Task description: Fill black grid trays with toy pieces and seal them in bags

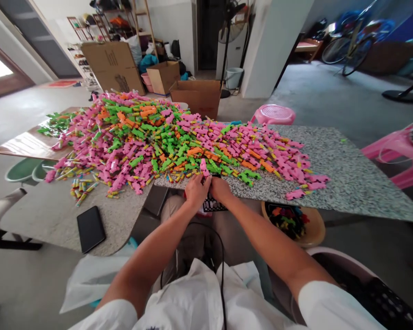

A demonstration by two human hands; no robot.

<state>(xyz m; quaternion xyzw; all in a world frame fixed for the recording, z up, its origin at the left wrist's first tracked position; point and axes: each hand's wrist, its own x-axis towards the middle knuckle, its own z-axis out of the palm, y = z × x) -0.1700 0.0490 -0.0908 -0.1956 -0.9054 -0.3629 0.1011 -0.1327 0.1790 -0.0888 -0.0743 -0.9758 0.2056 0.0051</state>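
A small pink plastic toy piece [204,167] sticks up from the fingertips of my left hand [195,191], which is closed on it at the table's front edge. Right beside it, my right hand [220,189] has its fingers bent together close to the same piece. What those fingers hold, if anything, is hidden. Below both hands a black lattice basket [211,204] shows in part, over my lap. In front of them spreads a large heap of pink, green and orange toy pieces [168,142], many with thin yellow-and-blue sticks.
The heap lies on a speckled stone tabletop [351,169]. A black phone [91,229] lies on the left slab. Below the right edge stands a tan basin [315,227] with dark and coloured pieces. Pink stools [274,114] and cardboard boxes [196,97] stand beyond.
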